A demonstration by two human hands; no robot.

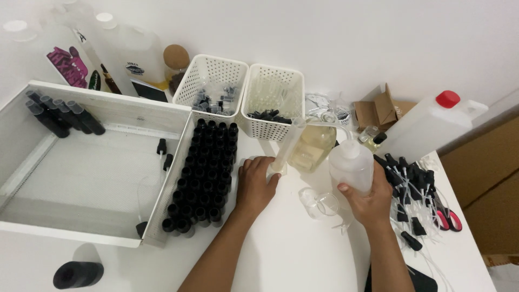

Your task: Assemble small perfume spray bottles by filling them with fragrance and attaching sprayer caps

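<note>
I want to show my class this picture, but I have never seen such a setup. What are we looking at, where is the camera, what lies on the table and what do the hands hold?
There is no machine here: a person works with two bare hands, and the single picture comes from a camera worn on their head, looking down. The left hand steadies the foot of a clear measuring cylinder. The right hand grips a squeeze bottle whose bent spout reaches towards the cylinder's top. On the white table stand rows of small black bottles, two white baskets, a shallow white tray, a pile of black spray tops, a small glass beaker and red-handled scissors.
</note>
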